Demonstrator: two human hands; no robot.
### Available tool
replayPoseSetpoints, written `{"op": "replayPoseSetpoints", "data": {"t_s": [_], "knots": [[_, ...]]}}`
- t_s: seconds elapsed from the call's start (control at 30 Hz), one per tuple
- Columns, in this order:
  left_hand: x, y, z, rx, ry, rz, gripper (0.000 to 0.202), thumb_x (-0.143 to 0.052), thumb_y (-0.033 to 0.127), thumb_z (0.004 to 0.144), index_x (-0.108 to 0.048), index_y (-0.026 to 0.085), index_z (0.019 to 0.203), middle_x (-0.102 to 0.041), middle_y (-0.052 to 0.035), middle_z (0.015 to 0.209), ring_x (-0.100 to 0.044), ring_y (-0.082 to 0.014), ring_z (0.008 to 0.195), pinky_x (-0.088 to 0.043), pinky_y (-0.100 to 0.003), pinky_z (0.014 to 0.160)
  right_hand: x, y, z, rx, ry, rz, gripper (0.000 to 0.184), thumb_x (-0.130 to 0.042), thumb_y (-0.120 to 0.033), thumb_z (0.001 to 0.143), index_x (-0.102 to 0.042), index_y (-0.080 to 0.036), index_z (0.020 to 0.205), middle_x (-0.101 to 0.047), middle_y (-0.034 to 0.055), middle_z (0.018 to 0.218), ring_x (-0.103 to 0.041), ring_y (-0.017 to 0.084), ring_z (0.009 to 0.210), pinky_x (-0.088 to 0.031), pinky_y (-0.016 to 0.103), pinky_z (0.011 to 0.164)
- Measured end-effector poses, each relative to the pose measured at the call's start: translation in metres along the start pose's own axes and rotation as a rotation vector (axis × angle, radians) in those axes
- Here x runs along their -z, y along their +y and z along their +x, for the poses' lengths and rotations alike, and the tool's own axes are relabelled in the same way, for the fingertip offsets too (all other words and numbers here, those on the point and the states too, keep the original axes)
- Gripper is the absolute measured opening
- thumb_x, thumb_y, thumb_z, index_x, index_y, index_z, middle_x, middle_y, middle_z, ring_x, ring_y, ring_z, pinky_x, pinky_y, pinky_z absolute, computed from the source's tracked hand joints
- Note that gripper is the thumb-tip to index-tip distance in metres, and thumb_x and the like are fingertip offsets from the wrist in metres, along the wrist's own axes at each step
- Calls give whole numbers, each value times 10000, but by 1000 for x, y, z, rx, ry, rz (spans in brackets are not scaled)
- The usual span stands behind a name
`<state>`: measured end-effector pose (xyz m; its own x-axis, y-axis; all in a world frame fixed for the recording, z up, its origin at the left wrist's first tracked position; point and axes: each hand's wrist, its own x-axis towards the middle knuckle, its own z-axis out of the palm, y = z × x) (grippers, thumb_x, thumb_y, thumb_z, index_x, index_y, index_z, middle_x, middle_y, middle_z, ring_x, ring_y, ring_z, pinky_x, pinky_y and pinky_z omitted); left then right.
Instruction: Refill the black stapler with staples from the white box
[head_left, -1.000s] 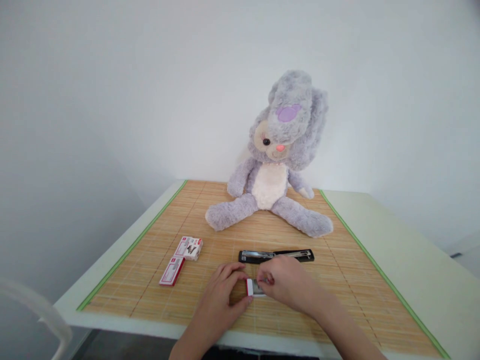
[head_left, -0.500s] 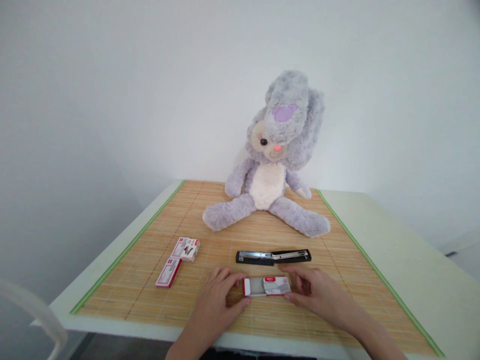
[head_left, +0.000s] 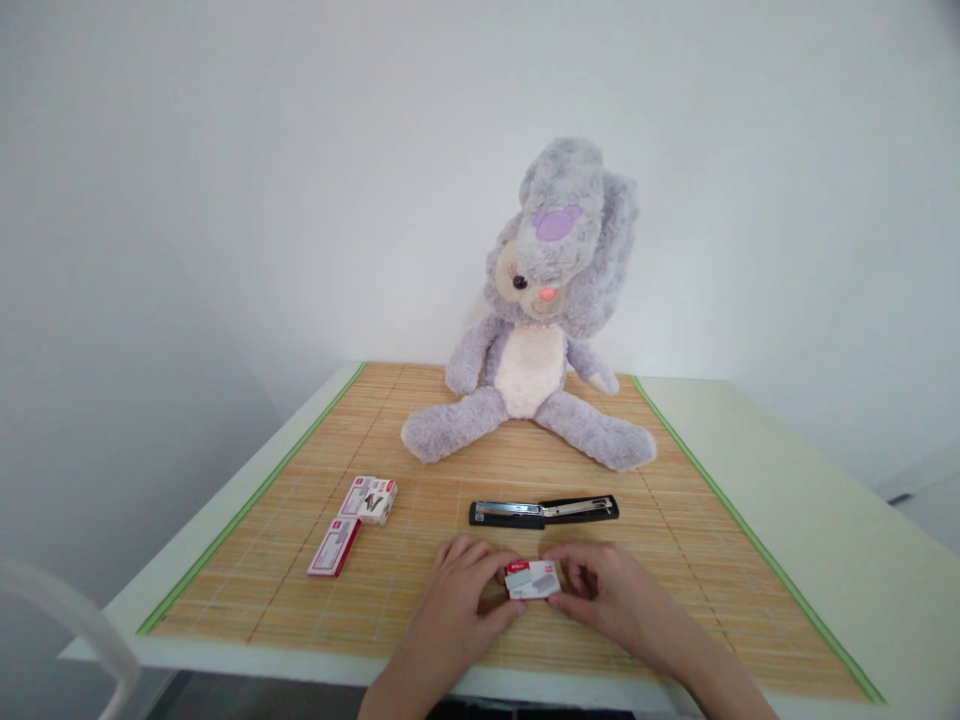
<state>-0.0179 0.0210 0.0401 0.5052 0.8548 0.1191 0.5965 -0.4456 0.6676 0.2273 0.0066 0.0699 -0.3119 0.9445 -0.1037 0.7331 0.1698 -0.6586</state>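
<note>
Between both hands is a small red and white staple box [head_left: 533, 580], pushed together, low over the bamboo mat. My left hand [head_left: 469, 605] pinches its left end between thumb and fingers. At the right end, my right hand [head_left: 609, 592] grips it with thumb and forefinger. Just beyond the hands lies a black stapler [head_left: 544, 511], spread wide with its metal rail showing.
To the left, several small red and white boxes [head_left: 333, 548] lie close together on the bamboo mat [head_left: 262, 570]. A grey plush rabbit [head_left: 532, 370] sits at the back against the white wall. White table surface [head_left: 780, 470] borders the mat.
The box's tray, drawn out to the left before, has slid into its sleeve. My hands have come closer together.
</note>
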Motion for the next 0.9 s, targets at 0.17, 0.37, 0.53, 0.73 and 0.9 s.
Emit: {"op": "replayPoseSetpoints", "data": {"t_s": [0.17,0.37,0.53,0.73,0.9], "knots": [[0,-12,-1,87,174,-153,323,-704,437,898,-674,293,1185,-678,-29,1024,-616,-231,991,-495,-385,912,-5,-5,3,-8,52,-26,420,-747,-350,844,-713,-322,1262,-645,-43,697,-577,149,636,-361,253,613],[6,-38,14,160,404,109,460,-667,372,913,-584,281,1356,-593,-69,1337,-525,-277,1271,-413,-498,1106,-14,-24,14,40,23,-26,187,-719,-363,896,-799,-358,1065,-671,-39,693,-574,142,637,-340,257,617],[8,-48,29,117,321,182,363,-645,377,936,-657,310,1293,-498,-46,1535,-393,-289,1437,-331,-547,1188,-12,-33,21,85,18,-32,137,-683,-319,924,-811,-297,966,-735,-16,788,-610,152,698,-364,260,647],[14,-43,27,54,222,114,291,-737,401,876,-728,336,1160,-459,-4,1595,-308,-304,1512,-297,-591,1208,-1,-31,39,59,201,-80,192,-639,-349,956,-787,-282,1058,-654,-23,723,-575,144,666,-362,255,646],[15,-39,20,53,210,120,291,-757,409,863,-744,352,1148,-455,16,1597,-285,-300,1520,-239,-601,1238,0,-25,48,9,167,-138,190,-627,-363,954,-789,-306,1035,-656,-29,710,-583,143,665,-338,253,635]]}}
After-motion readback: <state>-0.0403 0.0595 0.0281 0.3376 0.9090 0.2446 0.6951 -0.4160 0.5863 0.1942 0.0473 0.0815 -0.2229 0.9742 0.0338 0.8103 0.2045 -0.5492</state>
